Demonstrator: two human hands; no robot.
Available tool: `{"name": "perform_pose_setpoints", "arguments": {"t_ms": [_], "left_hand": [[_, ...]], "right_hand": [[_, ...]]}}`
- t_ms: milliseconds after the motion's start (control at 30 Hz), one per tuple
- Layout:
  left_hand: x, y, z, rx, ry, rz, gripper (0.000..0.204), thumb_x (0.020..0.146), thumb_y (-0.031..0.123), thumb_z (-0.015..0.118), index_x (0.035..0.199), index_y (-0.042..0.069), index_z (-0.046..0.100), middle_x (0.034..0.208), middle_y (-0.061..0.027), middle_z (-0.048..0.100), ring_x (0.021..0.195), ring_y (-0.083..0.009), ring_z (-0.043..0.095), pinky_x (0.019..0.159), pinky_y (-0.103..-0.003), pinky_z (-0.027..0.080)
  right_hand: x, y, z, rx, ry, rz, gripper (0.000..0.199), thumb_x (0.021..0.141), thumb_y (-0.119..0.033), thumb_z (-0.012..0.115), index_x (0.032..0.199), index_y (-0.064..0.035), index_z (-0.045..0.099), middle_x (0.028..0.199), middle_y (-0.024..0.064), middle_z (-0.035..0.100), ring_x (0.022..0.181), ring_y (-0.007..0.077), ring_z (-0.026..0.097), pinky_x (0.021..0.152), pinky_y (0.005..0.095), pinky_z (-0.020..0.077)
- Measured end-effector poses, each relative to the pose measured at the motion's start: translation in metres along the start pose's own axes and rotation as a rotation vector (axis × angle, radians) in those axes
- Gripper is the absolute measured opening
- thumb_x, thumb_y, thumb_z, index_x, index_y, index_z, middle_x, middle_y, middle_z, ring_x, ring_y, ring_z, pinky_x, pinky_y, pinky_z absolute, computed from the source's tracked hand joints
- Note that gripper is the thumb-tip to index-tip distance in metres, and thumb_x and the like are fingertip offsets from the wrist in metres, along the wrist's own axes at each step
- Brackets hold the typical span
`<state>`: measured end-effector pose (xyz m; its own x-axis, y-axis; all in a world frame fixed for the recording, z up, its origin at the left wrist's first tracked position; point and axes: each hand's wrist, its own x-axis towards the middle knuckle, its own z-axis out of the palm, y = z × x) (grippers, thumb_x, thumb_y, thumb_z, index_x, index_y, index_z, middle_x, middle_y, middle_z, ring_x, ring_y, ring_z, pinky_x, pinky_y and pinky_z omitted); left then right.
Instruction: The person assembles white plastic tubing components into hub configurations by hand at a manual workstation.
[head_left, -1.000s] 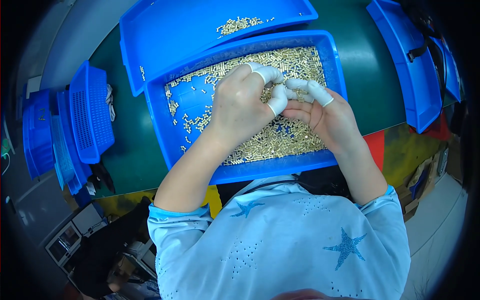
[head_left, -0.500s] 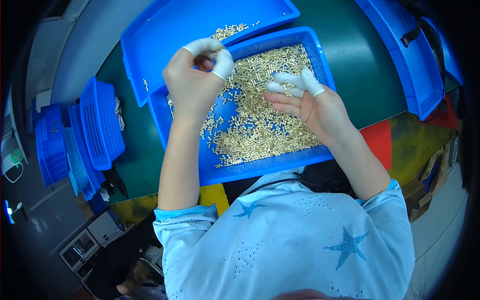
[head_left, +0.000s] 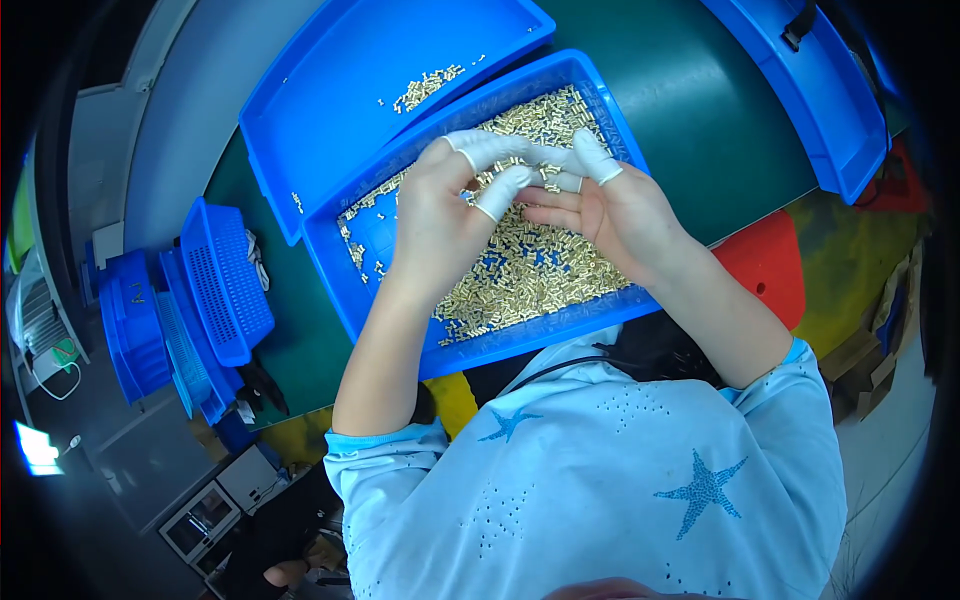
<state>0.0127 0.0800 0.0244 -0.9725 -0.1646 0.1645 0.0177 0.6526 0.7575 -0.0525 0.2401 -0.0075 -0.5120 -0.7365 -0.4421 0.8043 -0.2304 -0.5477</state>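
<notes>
A blue tray [head_left: 480,349] holds a spread of small brass-coloured metal pieces [head_left: 525,285], short and spool-like. Above it, my right hand [head_left: 625,215] is turned palm up, with several brass pieces [head_left: 550,178] lying along its fingers. White finger cots cover its thumb and some fingers. My left hand [head_left: 447,210] reaches over to the fingertips of the right. Its thumb and forefinger, also in white cots, are curved with a gap between them; brass pieces show through that gap. I cannot make out any piece gripped in it.
Behind on the left, another blue tray [head_left: 330,90] overlaps the first and carries a small heap of brass pieces [head_left: 428,88]. A long blue tray [head_left: 800,100] stands far right on the green table [head_left: 690,110]. Blue baskets [head_left: 225,280] stand at the left. A red stool [head_left: 765,270] is at the right.
My left hand has moved right and down to meet the right hand's fingers, and its thumb and forefinger have parted. The right hand stays palm up. The whole view has shifted slightly.
</notes>
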Motion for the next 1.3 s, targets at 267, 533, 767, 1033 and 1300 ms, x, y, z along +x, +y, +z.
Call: {"name": "perform_pose_setpoints", "arguments": {"t_ms": [267,533,767,1033,1300], "left_hand": [[-0.010,-0.013,0.021,0.021,0.002,-0.007,0.020,0.072,0.002,0.069,0.092,0.005,0.068,0.088,-0.0104,0.061,0.079,-0.0245,0.060,0.065,-0.033,0.050],[-0.011,-0.022,0.026,0.073,-0.007,-0.015,0.014,0.076,0.001,0.068,0.090,0.004,0.064,0.095,-0.0075,0.060,0.083,-0.0167,0.059,0.063,-0.026,0.047],[-0.016,-0.041,0.030,-0.346,-0.009,-0.137,0.014,0.082,0.000,0.063,0.096,0.003,0.062,0.105,-0.0074,0.057,0.095,-0.0152,0.058,0.078,-0.027,0.050],[-0.016,-0.043,0.035,-0.497,0.049,-0.166,0.013,0.081,0.003,0.064,0.094,0.005,0.063,0.100,-0.0062,0.060,0.088,-0.0147,0.059,0.072,-0.027,0.049],[-0.015,-0.043,0.033,-0.862,0.011,-0.349,0.014,0.084,0.001,0.061,0.097,0.004,0.062,0.105,-0.0049,0.060,0.097,-0.0141,0.057,0.085,-0.028,0.047]], "right_hand": [[0.002,0.003,-0.002,-0.058,-0.003,0.020,0.052,0.097,-0.041,0.035,0.122,0.0044,0.043,0.119,0.0163,0.052,0.105,0.0262,0.057,0.090,0.0383,0.0479],[0.004,0.005,-0.002,-0.131,0.040,-0.026,0.053,0.098,-0.041,0.033,0.121,0.0049,0.045,0.118,0.0166,0.053,0.104,0.0253,0.058,0.090,0.0361,0.0482],[0.004,0.005,0.000,-0.076,0.013,-0.047,0.053,0.097,-0.042,0.035,0.121,0.0049,0.046,0.117,0.0165,0.054,0.104,0.0252,0.058,0.090,0.0357,0.0489],[0.004,0.002,0.002,-0.023,0.041,-0.027,0.052,0.097,-0.040,0.036,0.120,0.0050,0.046,0.119,0.0176,0.054,0.107,0.0279,0.057,0.090,0.0366,0.0493],[0.001,0.001,0.002,0.012,0.020,-0.057,0.052,0.097,-0.039,0.037,0.122,0.0061,0.044,0.121,0.0185,0.052,0.108,0.0306,0.056,0.091,0.0379,0.0490]]}}
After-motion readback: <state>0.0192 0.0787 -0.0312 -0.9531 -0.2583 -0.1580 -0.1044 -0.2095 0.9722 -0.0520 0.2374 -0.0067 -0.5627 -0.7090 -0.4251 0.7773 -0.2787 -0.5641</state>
